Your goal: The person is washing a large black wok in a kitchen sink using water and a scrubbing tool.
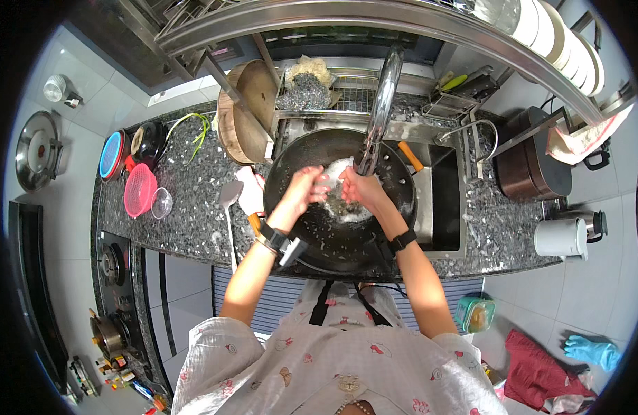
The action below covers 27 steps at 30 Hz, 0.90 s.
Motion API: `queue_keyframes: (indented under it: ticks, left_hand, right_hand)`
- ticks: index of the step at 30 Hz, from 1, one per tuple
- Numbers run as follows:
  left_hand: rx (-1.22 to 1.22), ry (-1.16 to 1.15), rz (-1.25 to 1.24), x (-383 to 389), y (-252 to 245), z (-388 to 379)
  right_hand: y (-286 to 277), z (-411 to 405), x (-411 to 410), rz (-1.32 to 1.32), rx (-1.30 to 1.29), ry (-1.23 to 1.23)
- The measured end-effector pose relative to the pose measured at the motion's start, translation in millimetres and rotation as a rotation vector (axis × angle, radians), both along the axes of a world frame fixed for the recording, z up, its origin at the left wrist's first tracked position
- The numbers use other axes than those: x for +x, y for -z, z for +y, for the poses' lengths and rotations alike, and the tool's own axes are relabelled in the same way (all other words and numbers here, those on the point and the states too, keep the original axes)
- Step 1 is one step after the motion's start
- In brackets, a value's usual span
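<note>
Both hands are over a large black wok (319, 244) set on the sink. My left hand (307, 189) hovers above its middle with fingers apart and nothing visible in them. Beside it, just under the chrome faucet (385, 98), my right hand (358, 188) has bent fingers; whether they hold something cannot be made out. White suds (339, 168) and water lie in the wok below the hands. A wooden handle (411, 156) shows at the wok's upper right, and another (254, 223) at its left. A metal spatula (230, 199) rests on the granite counter to the left.
A pink mesh basket (140, 190) and a clear bowl (162, 203) stand at left. A white-and-red cloth (251, 192) lies by the wok. Behind are a round wooden board (246, 111) and wire rack (352, 92). A metal shelf (402, 15) hangs overhead; a white kettle (560, 237) is right.
</note>
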State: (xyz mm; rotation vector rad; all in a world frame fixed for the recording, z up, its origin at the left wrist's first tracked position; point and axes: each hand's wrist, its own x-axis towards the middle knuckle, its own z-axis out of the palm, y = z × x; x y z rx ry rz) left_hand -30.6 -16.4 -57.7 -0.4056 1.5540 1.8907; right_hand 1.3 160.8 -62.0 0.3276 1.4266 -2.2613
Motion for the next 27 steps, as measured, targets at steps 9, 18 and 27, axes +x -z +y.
queue_keyframes:
  ticks: [9,18,27]
  left_hand:
    - [0.375,-0.028,-0.439,41,49,46]
    - [0.541,-0.132,-0.433,32,46,78]
    - [0.743,0.165,-0.219,29,42,82]
  right_hand:
    - [-33,-27,-6,-0.441,-0.116,0.443]
    - [16,15,-9,-0.175,0.372,0.236]
    - [-121,57,-11,0.580,0.739,-0.166]
